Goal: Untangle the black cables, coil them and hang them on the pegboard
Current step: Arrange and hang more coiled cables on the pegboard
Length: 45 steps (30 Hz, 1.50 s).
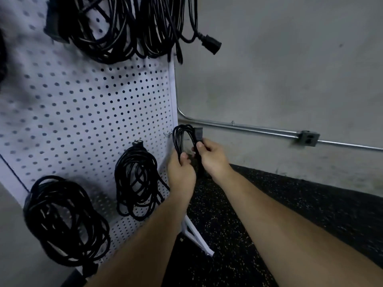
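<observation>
At the pegboard's (83,104) right edge, you hold a small black coil (180,139) between both hands, its top loop just beside a thin hook (167,134) but not yet over it, as far as I can tell. Your left hand (181,169) is curled round the left side of the loops, thumb pressing them from the front. Your right hand (211,156) pinches the right side just below the plug (198,131), thumb on top. The hook sits close to the board's edge, so a loop placed short of its tip could slip off and drop to the floor. Ease either grip too soon and the turns, which seem to have no tie, may spring apart and tangle again. The loose plug could also swing and drag a turn off. Keep clear of the hung coil (136,179) to the left, where a stray turn might snag. The hook is faint and blurred, so I can't judge its shape or tilt. The coil's lower part is hidden behind your hands, as are most of your left fingers. The big bundle (124,27) up top is cut off by the frame.
</observation>
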Tool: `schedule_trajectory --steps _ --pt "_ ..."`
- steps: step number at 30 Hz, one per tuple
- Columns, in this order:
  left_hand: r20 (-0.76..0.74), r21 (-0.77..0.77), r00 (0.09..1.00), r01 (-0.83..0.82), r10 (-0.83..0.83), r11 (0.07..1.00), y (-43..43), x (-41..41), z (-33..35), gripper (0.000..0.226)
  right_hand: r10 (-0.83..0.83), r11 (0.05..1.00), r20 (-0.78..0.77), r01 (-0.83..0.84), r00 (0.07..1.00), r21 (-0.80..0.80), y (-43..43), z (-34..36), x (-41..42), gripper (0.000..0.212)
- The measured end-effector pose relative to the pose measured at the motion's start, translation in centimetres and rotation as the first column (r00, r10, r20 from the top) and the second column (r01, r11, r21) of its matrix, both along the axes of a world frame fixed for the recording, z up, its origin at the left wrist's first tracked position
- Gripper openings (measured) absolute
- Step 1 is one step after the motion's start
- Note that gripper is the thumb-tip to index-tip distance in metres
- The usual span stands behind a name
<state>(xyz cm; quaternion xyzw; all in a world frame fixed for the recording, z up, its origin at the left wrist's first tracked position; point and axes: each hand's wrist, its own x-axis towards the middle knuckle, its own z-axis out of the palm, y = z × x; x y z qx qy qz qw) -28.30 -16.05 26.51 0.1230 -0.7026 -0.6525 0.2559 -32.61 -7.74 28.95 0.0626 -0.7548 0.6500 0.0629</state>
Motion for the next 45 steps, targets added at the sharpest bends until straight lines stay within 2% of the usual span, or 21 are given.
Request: schedule_trajectory --steps 6,12,14,17,19,29,35,39,45 --pt "0.109 -0.217 0.993 -0.027 0.052 0.976 -1.7 -0.7 -2.5 0.043 0.056 0.994 -0.027 -0.053 0.998 0.097 -1.8 -3.0 -1.1 0.028" --pt "0.269 -0.318 0.962 0.134 -0.046 0.938 -1.9 0.4 -3.8 0.059 0.058 0.948 -0.086 -0.028 0.995 0.317 -1.9 -5.0 -0.6 0.026" --pt "0.294 -0.362 0.954 0.169 -0.059 0.917 -1.5 1.1 -4.3 0.061 0.096 0.908 -0.057 -0.064 0.994 0.415 -1.3 -5.6 0.3 0.029" --pt "0.339 -0.399 0.938 0.211 -0.070 0.892 -1.2 2.4 -5.2 0.064 0.138 0.781 -0.011 -0.102 0.990 0.616 -0.1 -6.3 2.4 0.047" --pt "0.353 -0.403 0.931 0.239 -0.092 0.884 -0.9 3.6 -5.7 0.064 0.154 0.740 -0.034 -0.093 0.988 0.666 0.6 -7.0 4.2 0.050" --pt "0.401 -0.468 0.897 0.375 -0.186 0.800 -0.8 9.1 -7.8 0.061 0.133 0.749 0.021 -0.114 0.991 0.653 2.5 -10.3 10.0 0.050" --pt "0.347 -0.556 0.906 0.406 -0.241 0.726 -1.6 8.9 -8.8 0.039 0.166 0.776 0.003 -0.132 0.986 0.617 2.0 -12.3 10.3 0.038" --pt "0.385 -0.583 0.885 0.452 -0.260 0.675 -1.9 9.0 -10.8 0.038 0.153 0.768 0.063 -0.159 0.986 0.620 2.4 -14.8 10.5 0.039" --pt "0.502 -0.663 0.815 0.577 -0.289 0.477 -2.2 10.1 -17.1 0.042 0.153 0.752 0.184 -0.235 0.971 0.616 3.4 -20.0 13.6 0.040"
